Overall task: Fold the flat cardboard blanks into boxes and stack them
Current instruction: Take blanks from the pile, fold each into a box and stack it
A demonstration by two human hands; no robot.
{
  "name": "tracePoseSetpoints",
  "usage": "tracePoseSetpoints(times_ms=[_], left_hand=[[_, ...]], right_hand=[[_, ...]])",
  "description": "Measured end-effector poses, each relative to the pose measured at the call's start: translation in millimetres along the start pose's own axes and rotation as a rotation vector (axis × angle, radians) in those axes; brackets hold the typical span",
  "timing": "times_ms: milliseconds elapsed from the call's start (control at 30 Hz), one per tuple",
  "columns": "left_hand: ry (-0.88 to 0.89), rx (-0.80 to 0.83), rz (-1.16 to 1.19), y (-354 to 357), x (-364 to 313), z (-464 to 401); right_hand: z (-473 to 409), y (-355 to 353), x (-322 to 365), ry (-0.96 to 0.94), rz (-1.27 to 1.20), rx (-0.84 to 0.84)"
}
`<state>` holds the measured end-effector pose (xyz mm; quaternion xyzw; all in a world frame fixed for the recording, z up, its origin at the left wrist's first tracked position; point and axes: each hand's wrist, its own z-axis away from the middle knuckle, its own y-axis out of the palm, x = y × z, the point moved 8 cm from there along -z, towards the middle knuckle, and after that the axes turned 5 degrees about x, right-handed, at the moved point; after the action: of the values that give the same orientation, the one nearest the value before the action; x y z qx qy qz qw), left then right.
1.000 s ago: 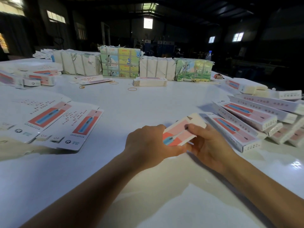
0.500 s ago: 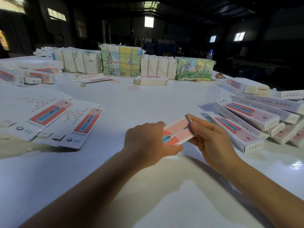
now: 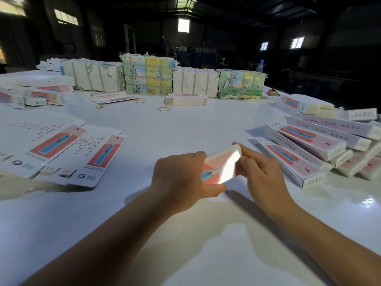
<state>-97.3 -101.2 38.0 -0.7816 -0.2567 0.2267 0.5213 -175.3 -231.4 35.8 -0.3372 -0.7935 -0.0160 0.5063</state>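
Both hands hold one box [image 3: 221, 166] above table [image 3: 185, 129]: left hand [image 3: 181, 178] fingers wrapped round it, right hand [image 3: 261, 172] pinching far end.

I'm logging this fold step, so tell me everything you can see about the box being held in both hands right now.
The box is a slim carton of white printed card, its upper face pink and red with a blue toothbrush-like picture, partly washed out by glare. It is held above the white table, tilted, far end raised toward the right. The left hand grips its near end, thumb underneath. The right hand has its fingertips at the far end, which looks closed. Its underside is hidden.
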Motion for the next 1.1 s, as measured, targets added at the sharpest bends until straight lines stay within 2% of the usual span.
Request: tracePoseSetpoints(times_ms=[67,133,300,467,533,600,667,700,767,833,867,1000,1100], left_hand=[[-0.009,-0.016,0.018,-1.9,-0.5,0.0],[-0.021,-0.046,0.017,-4.4,-1.2,0.8],[-0.042,-0.064,0.005,-5.8,1.5,0.5],[-0.012,0.047,-0.038,-5.2,12.7,-3.6],[0.028,0.080,-0.054,-6.3,12.4,-3.2],[0.065,0.136,-0.067,-1.9,13.4,-0.7],[0.100,0.181,-0.071,2.4,14.2,2.7],[0.139,0.149,-0.068,0.3,11.6,3.9],[0.275,-0.039,-0.117,-10.3,1.4,6.9],[0.362,-0.229,-0.135,-17.3,-9.3,11.0],[0.391,-0.267,-0.118,-15.8,-13.8,11.5],[0.574,-0.278,0.043,11.8,-27.6,11.8],[0.608,-0.241,0.074,32.6,-25.1,2.5]], right_hand=[[4.6,6.0,8.2,-0.094,0.206,0.026],[7.5,12.3,10.2,-0.116,0.300,0.050],[8.3,18.2,16.2,-0.118,0.227,0.080],[3.5,19.6,2.0,-0.059,0.219,0.282],[3.7,20.9,6.9,-0.161,0.334,0.347],[6.7,27.9,13.9,-0.363,0.560,0.403],[7.2,33.7,14.1,-0.483,0.774,0.397],[6.3,35.0,12.9,-0.490,0.831,0.396],[2.6,32.8,5.2,-0.434,0.873,0.391],[-10.7,13.4,-3.8,-0.288,0.829,0.308],[-22.2,-6.4,-6.2,-0.202,0.789,0.217],[-73.2,-124.8,-2.6,0.007,0.774,-0.243],[-89.8,-219.2,-6.9,0.138,0.806,-0.492]])
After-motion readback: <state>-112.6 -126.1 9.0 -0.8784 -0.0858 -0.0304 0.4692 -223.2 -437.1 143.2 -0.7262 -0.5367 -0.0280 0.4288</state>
